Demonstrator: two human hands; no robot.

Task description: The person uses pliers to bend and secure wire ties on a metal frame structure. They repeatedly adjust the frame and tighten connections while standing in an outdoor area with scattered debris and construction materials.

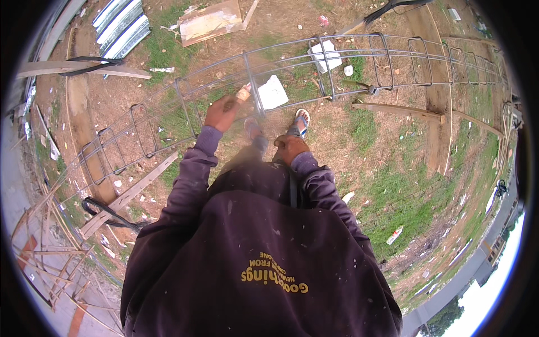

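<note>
My left hand (223,112) reaches to the near side of a long rebar cage (251,78) with square stirrups. Its fingers are closed around a small tan-orange piece (243,93), whose kind I cannot make out. My right hand (290,148) is held close to my body above my right leg, fingers curled in; whatever lies in them is hidden. On the cage's near bars, right of centre, rests a tool with a greenish handle (356,83); its kind is unclear. Past the cage bars lies a white block (273,92) on the ground, beyond my sandalled feet (302,119).
A second white block (325,56) lies under the cage. Wooden planks (407,111) and boards (84,112) stand near both ends. Corrugated metal sheets (120,28) and a plywood piece (210,22) lie at the far left. Grass and scattered litter cover the ground.
</note>
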